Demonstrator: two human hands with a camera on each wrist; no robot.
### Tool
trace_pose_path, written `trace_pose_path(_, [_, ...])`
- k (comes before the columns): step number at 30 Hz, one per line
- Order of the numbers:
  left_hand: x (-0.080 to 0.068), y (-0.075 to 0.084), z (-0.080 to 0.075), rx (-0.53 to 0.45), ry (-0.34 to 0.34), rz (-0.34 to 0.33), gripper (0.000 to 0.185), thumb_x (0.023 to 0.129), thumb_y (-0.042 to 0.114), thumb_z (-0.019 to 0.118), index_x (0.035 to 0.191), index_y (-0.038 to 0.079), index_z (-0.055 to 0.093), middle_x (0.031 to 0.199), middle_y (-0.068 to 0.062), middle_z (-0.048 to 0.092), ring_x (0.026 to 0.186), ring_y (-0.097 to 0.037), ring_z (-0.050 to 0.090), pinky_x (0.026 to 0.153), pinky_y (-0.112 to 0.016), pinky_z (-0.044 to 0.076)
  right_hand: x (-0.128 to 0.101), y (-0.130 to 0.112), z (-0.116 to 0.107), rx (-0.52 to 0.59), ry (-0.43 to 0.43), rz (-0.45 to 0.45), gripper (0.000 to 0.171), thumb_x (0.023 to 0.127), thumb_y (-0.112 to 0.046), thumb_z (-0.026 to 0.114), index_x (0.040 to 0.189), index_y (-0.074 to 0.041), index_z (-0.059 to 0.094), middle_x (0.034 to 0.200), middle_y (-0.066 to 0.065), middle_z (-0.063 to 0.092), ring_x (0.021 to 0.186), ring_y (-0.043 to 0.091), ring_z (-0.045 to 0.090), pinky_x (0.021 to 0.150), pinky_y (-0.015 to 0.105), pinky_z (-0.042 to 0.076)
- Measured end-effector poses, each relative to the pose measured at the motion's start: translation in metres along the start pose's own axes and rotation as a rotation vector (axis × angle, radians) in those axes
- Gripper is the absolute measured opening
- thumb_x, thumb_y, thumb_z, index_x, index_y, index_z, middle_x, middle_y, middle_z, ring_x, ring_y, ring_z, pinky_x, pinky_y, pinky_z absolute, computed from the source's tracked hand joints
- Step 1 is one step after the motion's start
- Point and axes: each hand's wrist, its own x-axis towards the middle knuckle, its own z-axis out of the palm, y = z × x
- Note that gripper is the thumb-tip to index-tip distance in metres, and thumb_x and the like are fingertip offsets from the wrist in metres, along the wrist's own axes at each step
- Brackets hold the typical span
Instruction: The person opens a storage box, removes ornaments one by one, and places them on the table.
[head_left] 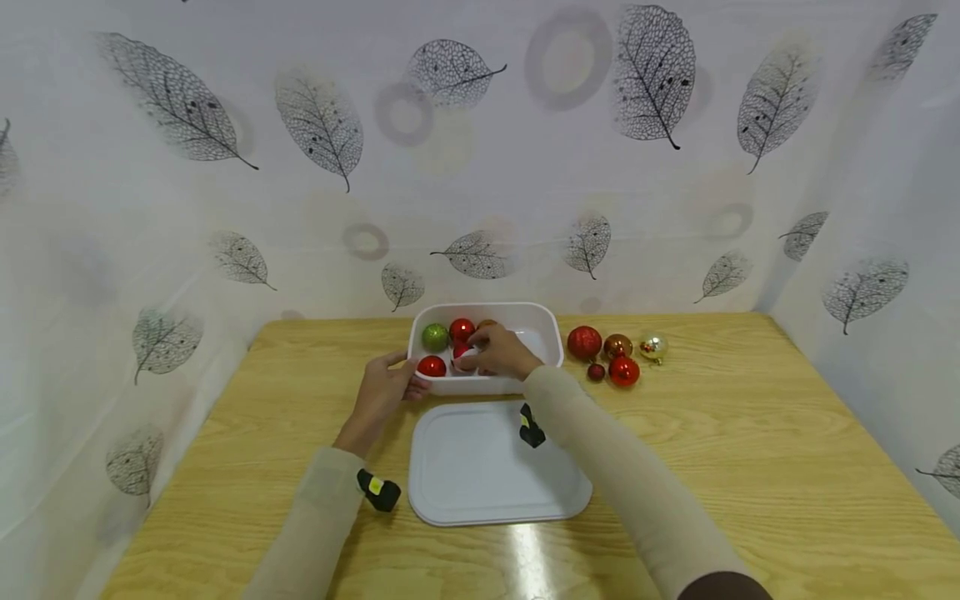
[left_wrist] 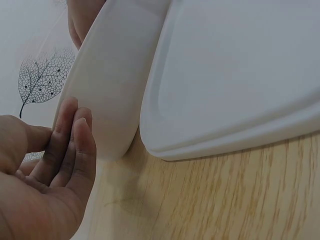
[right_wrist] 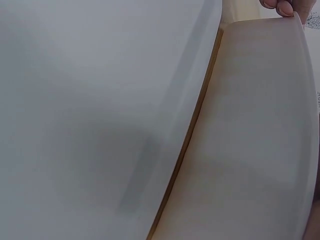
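Here, from the head view, your left hand (head_left: 386,385) rests against the left end of the white tub (head_left: 545,327), fingers loosely straight along its wall. Your right hand (head_left: 501,351) reaches down into the tub, fingers curled over a red bauble (head_left: 461,352) among the others there: a green bauble (head_left: 434,337), a red one (head_left: 462,329) behind and another red one (head_left: 431,366) at the near left corner. The tub sits near the far edge of the tabletop (head_left: 750,433), about mid-width. Its lid (head_left: 487,467) lies flat just in front of it. To the right of the tub, five loose baubles (head_left: 584,342) cluster near the far edge.

In the left wrist view, your left hand (left_wrist: 45,175) has its fingers (left_wrist: 75,140) held straight and together, tips touching the tub's rounded wall (left_wrist: 110,90); the lid (left_wrist: 235,75) lies just beside it.

In the right wrist view, only the lid (right_wrist: 90,100) and the tub wall (right_wrist: 250,140) fill the picture, with a fingertip (right_wrist: 285,7) at the tub's rim; the right hand's grip cannot be told from here.
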Motion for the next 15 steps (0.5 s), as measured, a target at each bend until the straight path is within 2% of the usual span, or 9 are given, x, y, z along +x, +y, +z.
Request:
trace_pose_path(6, [0.0014, -0.0003, 0.0007, 0.007, -0.003, -0.001, 0.046, 0.108, 0.014, 0.051, 0.145, -0.011, 0.044, 0.078, -0.012, 0.073, 0.065, -0.013, 0.069, 0.064, -0.025, 0.062, -0.0006, -0.0001, -0.0006, -0.011, 0.001, -0.017, 0.045, 0.087, -0.021, 0.083, 0.119, 0.007, 0.069, 0.115, 0.01, 0.054, 0.075, 0.02, 0.067, 0.066, 0.025, 0.059])
trace_pose_path(15, [0.0007, -0.0001, -0.0001, 0.008, -0.002, -0.003, 0.045, 0.107, 0.014, 0.052, 0.144, -0.011, 0.045, 0.079, -0.013, 0.073, 0.066, -0.013, 0.07, 0.064, -0.025, 0.062, -0.0046, 0.0008, -0.0077, 0.012, 0.013, -0.017, 0.043, 0.087, -0.022, 0.083, 0.118, 0.005, 0.071, 0.112, 0.011, 0.064, 0.072, 0.02, 0.069, 0.065, 0.025, 0.059])
